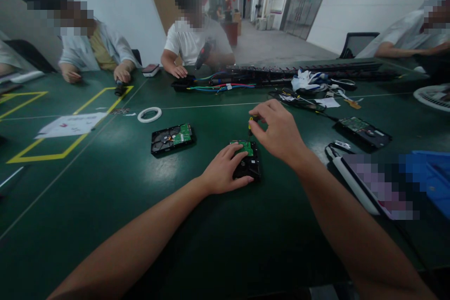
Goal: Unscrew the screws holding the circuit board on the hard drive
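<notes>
A hard drive (252,164) with a green circuit board lies on the dark green table (168,234). My left hand (225,168) rests on its left side with the fingers spread over it. Above the drive's far edge, my right hand (277,131) pinches a small yellow and black screwdriver (250,126). The screwdriver is upright, its tip down at the green board; whether it sits in a screw is too small to tell. To the left lies a second hard drive (172,139), board side up. A third drive (363,132) is at the right.
A white ring (149,114), a paper sheet (70,124) and yellow tape frames lie left. Cables (221,87) and white gloves (307,80) are at the back. A pouch (376,185) and blue tray (434,178) lie right. Several people sit around the table, one holding a power drill (204,54).
</notes>
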Demonstrator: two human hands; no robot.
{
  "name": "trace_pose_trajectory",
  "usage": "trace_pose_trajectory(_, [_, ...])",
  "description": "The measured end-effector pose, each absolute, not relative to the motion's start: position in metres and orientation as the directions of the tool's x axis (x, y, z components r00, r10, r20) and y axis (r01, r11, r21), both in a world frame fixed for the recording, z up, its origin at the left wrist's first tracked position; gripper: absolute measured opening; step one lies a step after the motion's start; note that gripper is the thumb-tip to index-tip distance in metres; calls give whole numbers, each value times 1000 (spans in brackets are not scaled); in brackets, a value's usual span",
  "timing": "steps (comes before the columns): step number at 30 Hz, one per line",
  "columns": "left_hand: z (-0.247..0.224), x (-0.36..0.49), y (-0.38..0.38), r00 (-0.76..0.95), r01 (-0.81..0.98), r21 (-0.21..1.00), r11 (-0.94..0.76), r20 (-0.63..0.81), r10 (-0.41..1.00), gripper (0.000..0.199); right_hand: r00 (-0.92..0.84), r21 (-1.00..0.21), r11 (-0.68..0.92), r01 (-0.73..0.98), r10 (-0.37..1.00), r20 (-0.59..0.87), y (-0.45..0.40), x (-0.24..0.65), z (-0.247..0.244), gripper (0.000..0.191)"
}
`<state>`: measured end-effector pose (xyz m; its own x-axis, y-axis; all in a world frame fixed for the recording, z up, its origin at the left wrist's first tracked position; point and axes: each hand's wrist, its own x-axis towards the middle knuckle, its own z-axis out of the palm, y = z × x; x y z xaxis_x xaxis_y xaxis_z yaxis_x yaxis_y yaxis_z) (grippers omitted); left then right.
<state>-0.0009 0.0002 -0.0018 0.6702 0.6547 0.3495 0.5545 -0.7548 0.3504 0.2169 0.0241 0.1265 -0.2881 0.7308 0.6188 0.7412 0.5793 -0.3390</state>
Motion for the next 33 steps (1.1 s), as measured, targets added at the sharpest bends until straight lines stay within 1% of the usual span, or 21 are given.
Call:
trace_pose_trajectory(6, [-1,-1,1,673,556,345,-756,346,653,84,-329,-359,610,706,732,597,24,216,127,20])
trace_pose_trajectory(12, [-3,-1,1,671,552,345,-759,356,650,83,-223,-350,508,787,763,607,24,217,127,14])
trace_pose_trajectory(15, [-3,-1,1,669,551,349,-758,359,651,83,-238,-342,515,786,762,603,24,218,128,12])
trace_pose_trajectory(19, [-3,-1,1,668,553,348,-757,358,652,84,-271,-339,548,765,750,603,24,217,128,24])
trace_pose_trajectory(21, [-3,-1,1,671,553,347,-758,355,651,84,-268,-342,548,764,750,605,24,216,128,27])
trace_pose_trajectory(27, [-2,-1,0,667,548,363,-753,353,656,83,-267,-343,558,756,741,617,23,215,127,14])
trace_pose_trajectory(30, [-1,0,0,665,549,371,-749,349,660,83,-224,-348,523,778,748,625,23,215,127,10])
trace_pose_trajectory(33, [-1,0,0,667,554,367,-747,342,662,84,-234,-347,526,776,752,616,22,216,128,10])
